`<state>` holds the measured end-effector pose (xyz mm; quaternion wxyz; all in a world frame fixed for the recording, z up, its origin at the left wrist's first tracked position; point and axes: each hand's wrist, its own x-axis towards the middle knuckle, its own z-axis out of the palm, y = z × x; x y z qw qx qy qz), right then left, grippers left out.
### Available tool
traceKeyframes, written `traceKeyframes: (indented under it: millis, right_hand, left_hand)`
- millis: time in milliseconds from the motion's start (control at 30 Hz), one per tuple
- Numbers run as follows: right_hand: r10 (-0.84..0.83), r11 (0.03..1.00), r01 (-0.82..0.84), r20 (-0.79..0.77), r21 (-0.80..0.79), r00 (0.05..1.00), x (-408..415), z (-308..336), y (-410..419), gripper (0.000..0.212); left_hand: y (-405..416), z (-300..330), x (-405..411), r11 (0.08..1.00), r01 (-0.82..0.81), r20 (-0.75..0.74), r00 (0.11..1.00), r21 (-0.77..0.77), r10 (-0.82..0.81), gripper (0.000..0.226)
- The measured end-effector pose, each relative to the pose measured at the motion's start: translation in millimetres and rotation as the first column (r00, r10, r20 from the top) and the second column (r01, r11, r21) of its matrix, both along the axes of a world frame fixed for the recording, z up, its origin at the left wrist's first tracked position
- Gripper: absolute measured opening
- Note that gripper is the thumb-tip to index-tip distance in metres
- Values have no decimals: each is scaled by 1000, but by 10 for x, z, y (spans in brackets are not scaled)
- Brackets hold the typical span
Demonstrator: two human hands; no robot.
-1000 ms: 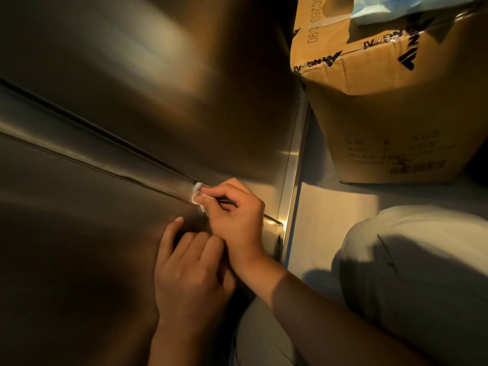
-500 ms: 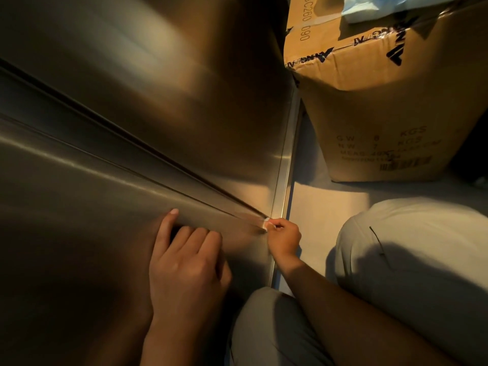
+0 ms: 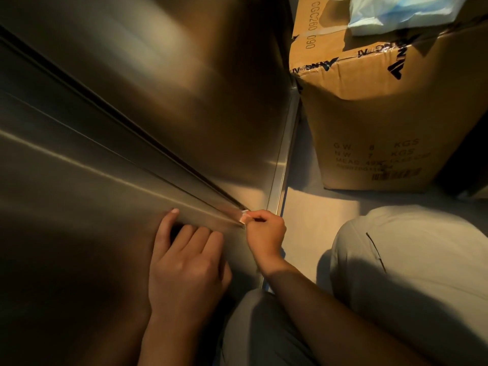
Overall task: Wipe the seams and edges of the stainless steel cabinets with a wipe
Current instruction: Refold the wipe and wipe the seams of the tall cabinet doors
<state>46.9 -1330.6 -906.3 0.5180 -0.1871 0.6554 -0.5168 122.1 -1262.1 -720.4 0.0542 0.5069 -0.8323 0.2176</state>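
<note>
A small white wipe (image 3: 244,216) sits at the low end of the dark seam (image 3: 148,140) that runs between two shiny steel cabinet doors. It is right where the seam meets the silver edge strip (image 3: 284,151) at the bottom of the cabinet (image 3: 132,62). Only a little bit of the wipe shows, because fingers cover most of it. The right hand (image 3: 265,235) pinches the wipe between its thumb and the tips of its curled fingers, and it pushes the wipe against the metal at the end of the seam. The fingers are folded in tight, so the hand is nearly closed around the small wad. The left hand (image 3: 187,262) is just beside it, on the lower door. Its first finger points up toward the seam and touches the steel. Its other fingers are bent, with the knuckles resting on the door, and it holds nothing. The two hands are near each other but do not touch. The person's bent legs in light grey trousers (image 3: 412,273) are below and to the right. A brown cardboard box (image 3: 390,109) with black print stands on the grey floor (image 3: 317,215) next to the cabinet. Some pale blue cloth (image 3: 396,11) lies on top of the box.
</note>
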Motion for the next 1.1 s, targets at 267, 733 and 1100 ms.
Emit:
traceKeyframes:
  millis: [267,733,1100]
  right_hand:
    - [62,885,-13,90,-466,994,-84,1236,-22,8]
    - [390,589,-170,93,-790,916,-397,1753,-141,10]
    - [183,739,-123,22,-662,983,-185,1025,-75,18]
  left_hand:
    - [-12,30,-31,1000,0,-67,998,28,2,13]
    - [197,632,98,998,61,-73,995,-24,-63,16]
    - [125,482,26,995,-77,170,982,-60,86,32]
